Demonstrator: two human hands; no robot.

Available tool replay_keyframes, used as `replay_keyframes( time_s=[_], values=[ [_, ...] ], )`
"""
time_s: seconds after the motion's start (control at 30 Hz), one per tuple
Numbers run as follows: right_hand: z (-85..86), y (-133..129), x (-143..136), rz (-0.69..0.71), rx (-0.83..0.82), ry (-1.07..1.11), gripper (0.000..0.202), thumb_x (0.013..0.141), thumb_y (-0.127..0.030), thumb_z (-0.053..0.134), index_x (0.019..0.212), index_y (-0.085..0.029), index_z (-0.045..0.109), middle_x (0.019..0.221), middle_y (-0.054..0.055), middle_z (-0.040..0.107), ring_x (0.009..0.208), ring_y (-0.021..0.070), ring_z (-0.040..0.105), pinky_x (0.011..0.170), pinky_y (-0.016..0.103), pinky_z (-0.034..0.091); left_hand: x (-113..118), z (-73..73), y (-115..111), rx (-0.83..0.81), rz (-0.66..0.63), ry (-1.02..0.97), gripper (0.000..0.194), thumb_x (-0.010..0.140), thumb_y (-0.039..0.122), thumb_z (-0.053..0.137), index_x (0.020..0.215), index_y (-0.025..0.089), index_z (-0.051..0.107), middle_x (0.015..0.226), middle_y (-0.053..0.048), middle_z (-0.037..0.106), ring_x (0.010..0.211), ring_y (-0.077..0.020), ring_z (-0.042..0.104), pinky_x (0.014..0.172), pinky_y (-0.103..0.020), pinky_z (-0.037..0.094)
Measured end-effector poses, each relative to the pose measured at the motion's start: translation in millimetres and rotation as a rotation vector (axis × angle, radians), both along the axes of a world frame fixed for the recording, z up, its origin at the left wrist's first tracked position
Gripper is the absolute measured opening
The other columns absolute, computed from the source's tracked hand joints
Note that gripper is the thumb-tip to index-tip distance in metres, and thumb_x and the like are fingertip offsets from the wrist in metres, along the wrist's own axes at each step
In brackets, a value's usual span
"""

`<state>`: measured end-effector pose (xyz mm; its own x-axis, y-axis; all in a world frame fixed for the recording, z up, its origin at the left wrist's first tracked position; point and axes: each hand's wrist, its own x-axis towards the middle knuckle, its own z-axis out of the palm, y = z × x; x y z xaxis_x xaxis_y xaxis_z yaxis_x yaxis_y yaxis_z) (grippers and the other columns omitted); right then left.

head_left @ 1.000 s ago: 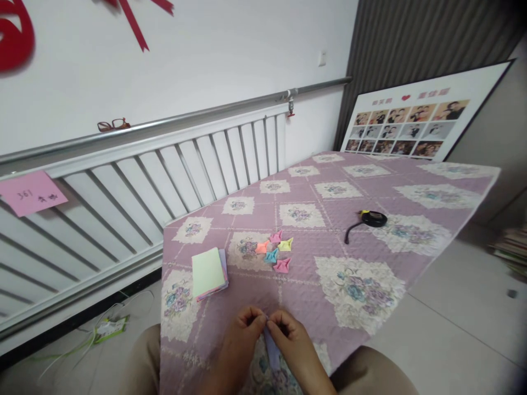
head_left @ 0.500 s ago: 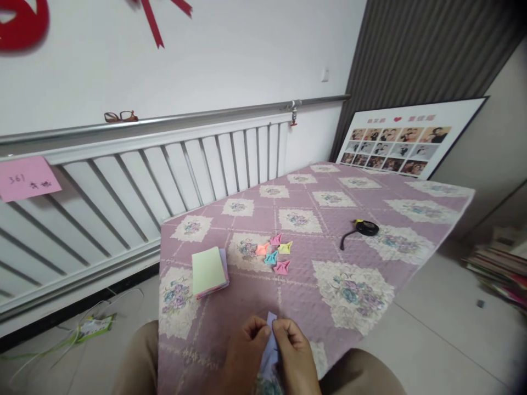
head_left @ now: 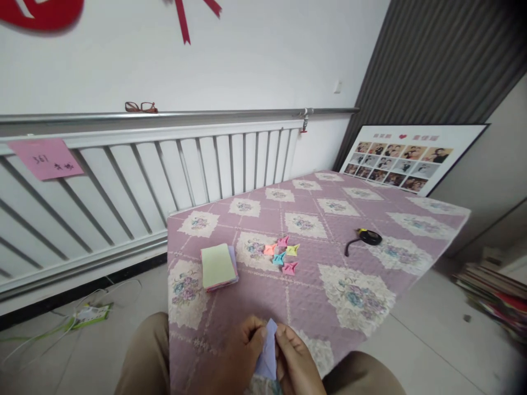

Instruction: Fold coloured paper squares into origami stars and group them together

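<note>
A folded sheet of lilac paper [head_left: 268,354] is held up over the near part of the table, its pointed tip facing away from me. My left hand [head_left: 242,351] pinches its left edge between thumb and fingers. On the right edge, my right hand [head_left: 297,356] grips the same paper. Beyond the hands lie several small folded paper figures in pink, orange, yellow and blue, among them a pink figure [head_left: 290,268] and a blue figure [head_left: 279,258]. A stack of coloured paper squares [head_left: 218,266], pale yellow on top, rests to the left.
A purple flowered tablecloth [head_left: 263,296] covers the table. At the right lies a black tape measure [head_left: 370,237] with a strap. Behind the table's left side runs a white radiator [head_left: 197,164], with glasses [head_left: 141,107] on the pipe above. A photo board [head_left: 403,159] leans at the back right.
The lilac paper has turned to show a broader face with a pointed tip; both hands still grip it. My view has shifted slightly, moving the scene to the right.
</note>
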<state>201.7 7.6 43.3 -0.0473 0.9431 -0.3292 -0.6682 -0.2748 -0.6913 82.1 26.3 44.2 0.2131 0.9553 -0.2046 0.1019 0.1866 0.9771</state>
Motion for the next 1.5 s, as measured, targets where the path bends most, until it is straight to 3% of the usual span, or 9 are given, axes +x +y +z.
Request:
replay_keyframes(
  time_s=[0.33, 0.6, 0.9, 1.33, 1.5],
  values=[
    [13.7, -4, -12, 0.109, -0.052, 0.048, 0.036, 0.063, -0.042, 0.087, 0.070, -0.018, 0.062, 0.056, -0.006, 0.057, 0.049, 0.0070, 0.052, 0.057, 0.022, 0.047, -18, 15.1, -5, -0.049, 0.005, -0.060, 0.028, 0.080, 0.044, 0.059, 0.068, 0.020, 0.053, 0.056, 0.005, 0.050, 0.051, -0.0112, 0.044, 0.049, -0.023, 0.031],
    [11.3, -3, -12, 0.128, -0.031, -0.082, 0.038, 0.064, -0.047, 0.086, 0.072, -0.017, 0.062, 0.057, -0.004, 0.061, 0.050, 0.0085, 0.057, 0.053, 0.020, 0.045, -29, 27.4, -6, -0.040, -0.019, -0.001, 0.024, 0.079, 0.041, 0.057, 0.066, 0.021, 0.051, 0.057, 0.005, 0.047, 0.053, -0.0114, 0.043, 0.050, -0.023, 0.031],
    [12.8, -2, -14, 0.155, -0.054, -0.065, 0.038, 0.064, -0.047, 0.086, 0.071, -0.017, 0.064, 0.057, -0.005, 0.057, 0.050, 0.0052, 0.051, 0.053, 0.017, 0.042, -32, 35.6, -6, -0.039, -0.051, -0.045, 0.031, 0.081, 0.047, 0.055, 0.064, 0.021, 0.052, 0.059, 0.002, 0.051, 0.056, -0.0132, 0.047, 0.051, -0.024, 0.034],
    [21.5, -2, -14, 0.143, -0.086, -0.086, 0.040, 0.057, -0.045, 0.090, 0.069, -0.017, 0.064, 0.055, -0.006, 0.056, 0.050, 0.0061, 0.050, 0.051, 0.018, 0.041, -34, 22.0, -2, -0.191, -0.106, -0.328, 0.053, 0.066, 0.069, 0.070, 0.065, 0.018, 0.054, 0.055, 0.005, 0.049, 0.052, -0.0100, 0.045, 0.050, -0.021, 0.033],
    [25.5, -2, -17, 0.132, -0.062, -0.194, 0.042, 0.058, -0.051, 0.086, 0.066, -0.018, 0.061, 0.054, -0.006, 0.054, 0.049, 0.0068, 0.047, 0.050, 0.019, 0.039, -33, 20.1, -5, -0.213, -0.111, -0.348, 0.054, 0.069, 0.071, 0.067, 0.069, 0.018, 0.056, 0.056, 0.006, 0.047, 0.053, -0.0105, 0.046, 0.053, -0.022, 0.033]
  ],
)
